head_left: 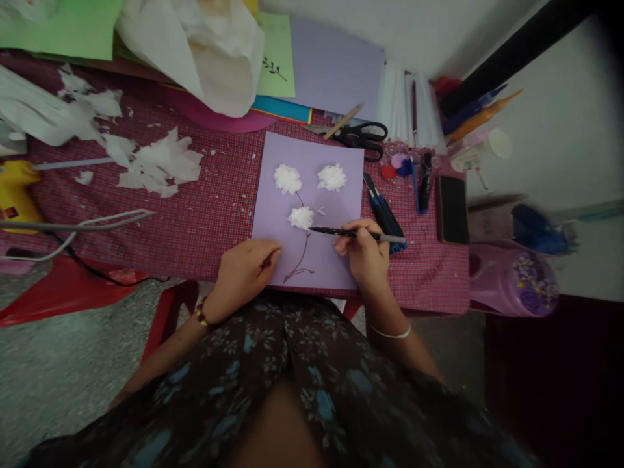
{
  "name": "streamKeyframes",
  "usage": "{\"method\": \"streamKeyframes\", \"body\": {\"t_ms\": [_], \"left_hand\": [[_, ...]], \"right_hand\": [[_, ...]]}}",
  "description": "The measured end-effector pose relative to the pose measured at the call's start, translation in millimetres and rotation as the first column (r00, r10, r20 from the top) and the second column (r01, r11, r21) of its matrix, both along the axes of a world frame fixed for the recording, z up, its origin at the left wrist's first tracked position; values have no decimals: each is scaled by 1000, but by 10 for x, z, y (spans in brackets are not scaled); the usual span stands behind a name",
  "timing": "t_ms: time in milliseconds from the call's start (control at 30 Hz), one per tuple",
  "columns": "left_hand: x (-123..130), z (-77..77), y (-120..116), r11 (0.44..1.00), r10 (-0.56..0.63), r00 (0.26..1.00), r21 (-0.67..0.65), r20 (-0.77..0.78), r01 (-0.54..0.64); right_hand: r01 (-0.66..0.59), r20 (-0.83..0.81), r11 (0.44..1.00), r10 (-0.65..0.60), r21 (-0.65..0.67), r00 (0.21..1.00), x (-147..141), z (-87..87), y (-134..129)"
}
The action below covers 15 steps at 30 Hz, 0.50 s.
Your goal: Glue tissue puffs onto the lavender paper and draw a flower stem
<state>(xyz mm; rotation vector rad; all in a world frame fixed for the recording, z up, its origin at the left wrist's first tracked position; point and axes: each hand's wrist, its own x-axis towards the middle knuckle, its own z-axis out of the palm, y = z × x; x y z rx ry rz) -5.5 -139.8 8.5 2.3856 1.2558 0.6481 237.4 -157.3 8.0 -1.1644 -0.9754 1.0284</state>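
A sheet of purple paper lies on the table in front of me, with three white paper flowers on it. Brown lines drawn on the sheet form a stem below the lowest flower and a short piece above it. My right hand grips a black pen with a grey end, its tip at the lower edge of that lowest flower. Curled loosely, my left hand rests on the left edge of the sheet, and nothing shows in its fingers.
A blue utility knife, black scissors and a phone lie right of and behind the sheet. White paper scraps, a yellow glue gun and cables are at left. Coloured paper is stacked at the back.
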Motion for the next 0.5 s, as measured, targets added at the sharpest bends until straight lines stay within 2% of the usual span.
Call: {"method": "streamKeyframes", "body": {"t_ms": [133,333,500], "left_hand": [[-1,-6,5,1000,2,1000,-7,6,-2],[-2,4,1,1000,-11,1000,-5,20,11],[-14,4,2,1000,-14,999,-13,35,15]], "right_hand": [[-15,17,1000,16,-15,1000,12,3,6],[150,32,988,-149,-30,988,21,-14,46],[185,19,980,-184,-73,983,26,-9,79]]}}
